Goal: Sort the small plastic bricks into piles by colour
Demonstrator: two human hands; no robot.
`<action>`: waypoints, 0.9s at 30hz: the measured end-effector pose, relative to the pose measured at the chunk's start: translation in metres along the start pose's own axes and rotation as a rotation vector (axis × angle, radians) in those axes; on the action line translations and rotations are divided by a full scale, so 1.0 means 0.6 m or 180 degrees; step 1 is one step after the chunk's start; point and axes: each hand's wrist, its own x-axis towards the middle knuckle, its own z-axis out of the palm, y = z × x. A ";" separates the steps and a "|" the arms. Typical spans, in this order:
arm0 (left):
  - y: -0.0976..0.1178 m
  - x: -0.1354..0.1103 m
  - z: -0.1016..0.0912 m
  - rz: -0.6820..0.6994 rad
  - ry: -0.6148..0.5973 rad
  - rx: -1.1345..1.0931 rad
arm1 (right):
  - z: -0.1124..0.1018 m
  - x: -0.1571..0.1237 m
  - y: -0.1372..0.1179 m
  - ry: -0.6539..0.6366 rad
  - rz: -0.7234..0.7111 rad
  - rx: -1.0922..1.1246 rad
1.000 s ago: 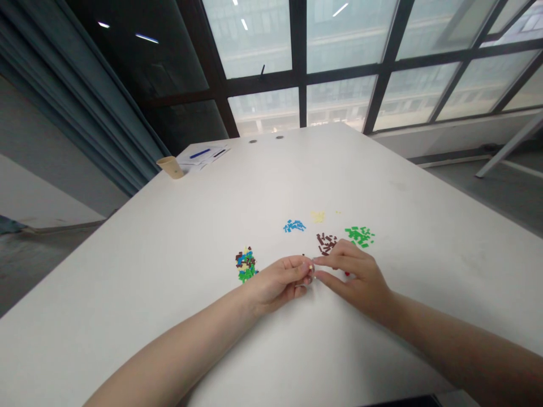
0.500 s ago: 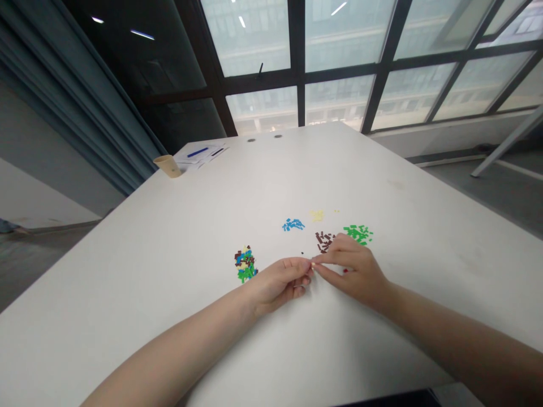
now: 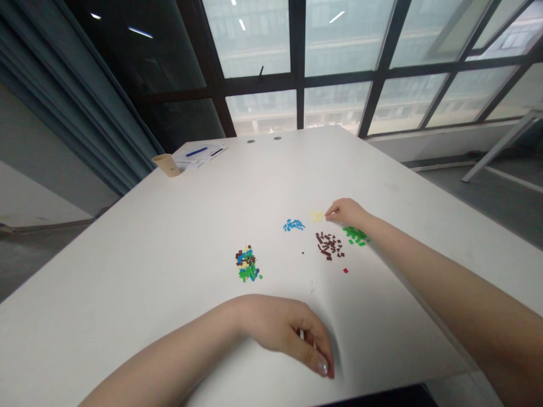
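My right hand (image 3: 347,212) reaches to the right edge of a small pile of yellow pieces (image 3: 316,216). Its thumb and fingertips are pinched together; anything between them is too small to make out. Lower down, near the front edge of the table, my left hand (image 3: 286,330) is curled with thumb and fingertips together, and whatever it may hold is hidden. Brown pieces (image 3: 330,246) lie below the yellow ones, with green pieces (image 3: 355,236) partly behind my right forearm. Blue pieces (image 3: 293,225) form a pile left of the yellow.
A mixed heap of coloured pieces (image 3: 246,264) lies to the left. One red piece (image 3: 345,271) and a tiny dark piece (image 3: 302,252) lie apart on the white table (image 3: 237,198). A paper cup (image 3: 167,165) and papers with a pen (image 3: 196,152) are at the far left.
My hands have parted. The right has moved up and away to the yellow pile, uncovering the brown pieces and the red piece; the left has dropped toward the table's front edge.
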 end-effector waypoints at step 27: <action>-0.102 -0.099 -0.161 -0.2695 0.3100 0.2790 | -0.032 -0.157 -0.079 -0.0442 -0.0670 0.0553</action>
